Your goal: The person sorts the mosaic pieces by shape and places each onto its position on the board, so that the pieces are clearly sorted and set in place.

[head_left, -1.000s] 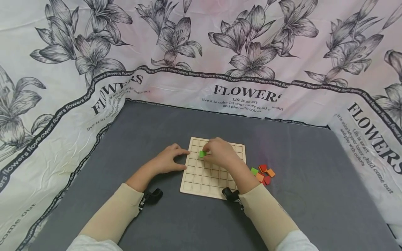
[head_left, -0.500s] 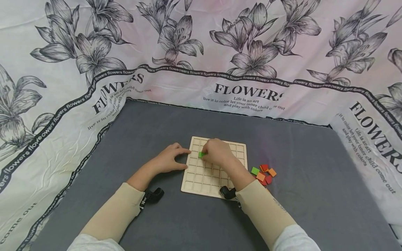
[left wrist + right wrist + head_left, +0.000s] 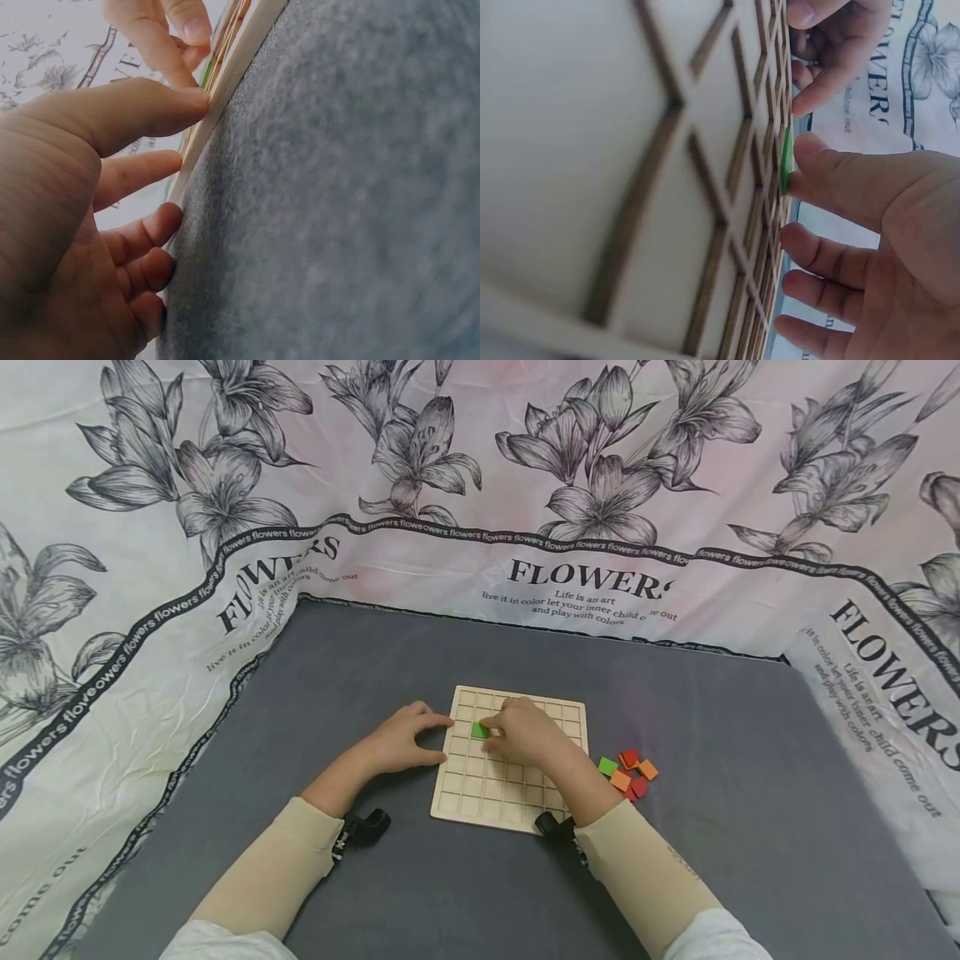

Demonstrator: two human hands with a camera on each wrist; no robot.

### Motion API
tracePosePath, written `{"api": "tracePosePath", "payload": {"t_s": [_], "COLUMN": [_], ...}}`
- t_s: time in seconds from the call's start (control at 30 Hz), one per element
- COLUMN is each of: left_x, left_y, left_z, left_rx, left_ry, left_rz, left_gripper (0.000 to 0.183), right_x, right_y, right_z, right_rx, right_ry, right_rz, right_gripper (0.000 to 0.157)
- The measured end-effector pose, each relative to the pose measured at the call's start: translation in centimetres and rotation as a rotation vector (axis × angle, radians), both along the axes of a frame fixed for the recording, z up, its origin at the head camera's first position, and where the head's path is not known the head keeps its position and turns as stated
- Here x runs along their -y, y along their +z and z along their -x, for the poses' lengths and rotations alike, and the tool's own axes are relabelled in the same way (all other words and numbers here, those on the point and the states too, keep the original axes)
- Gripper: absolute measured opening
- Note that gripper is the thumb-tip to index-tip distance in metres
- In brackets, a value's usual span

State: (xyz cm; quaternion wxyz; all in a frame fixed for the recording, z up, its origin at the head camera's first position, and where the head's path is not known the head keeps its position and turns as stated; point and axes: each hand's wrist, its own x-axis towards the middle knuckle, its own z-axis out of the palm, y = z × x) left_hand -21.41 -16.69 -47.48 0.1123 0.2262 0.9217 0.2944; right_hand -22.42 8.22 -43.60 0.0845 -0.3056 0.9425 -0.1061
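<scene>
A square wooden grid board (image 3: 487, 789) lies on the grey table. One green square tile (image 3: 479, 730) sits flat in a cell at its upper left. My right hand (image 3: 528, 733) is over the board, a fingertip on the tile's right side and the thumb a little apart from the finger. In the right wrist view the thumb and a finger are right at the green tile (image 3: 786, 161), the other fingers loosely extended. My left hand (image 3: 397, 741) rests beside the board with thumb and index finger touching its left edge; the left wrist view shows the other fingers loosely bent there.
Right of the board lies a loose pile of red, orange and green tiles (image 3: 621, 781), partly overlapping. A flower-print cloth (image 3: 420, 564) rises along the table's back and sides. Both wrists carry a black camera mount (image 3: 367, 828).
The green tile has gone from between my right finger and thumb to lying flat in its cell, slightly further left. The finger and thumb have parted. My left hand stays at the edge.
</scene>
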Motion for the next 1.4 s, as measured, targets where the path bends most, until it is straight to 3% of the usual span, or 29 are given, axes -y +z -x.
{"api": "tracePosePath", "payload": {"t_s": [0.33,0.5,1.03,1.4], "left_x": [0.1,0.0,0.0,0.0], "left_y": [0.1,0.2,0.1,-0.2], "left_z": [-0.1,-0.3,-0.3,-0.3], "left_rx": [-0.016,-0.007,-0.021,-0.027], "left_ry": [-0.015,-0.008,0.000,0.004], "left_rz": [-0.014,-0.026,-0.032,-0.035], "left_gripper": [0.056,0.056,0.057,0.057], "right_x": [-0.9,-1.3,-5.7,-9.4], "right_y": [-0.5,-0.4,1.5,2.7], "right_z": [-0.5,-0.8,-2.7,-4.6], "right_rx": [-0.011,-0.041,-0.085,-0.091], "right_ry": [-0.016,-0.015,-0.070,-0.144], "right_rz": [0.001,0.017,0.145,0.172], "right_gripper": [0.052,0.049,0.043,0.042]}}
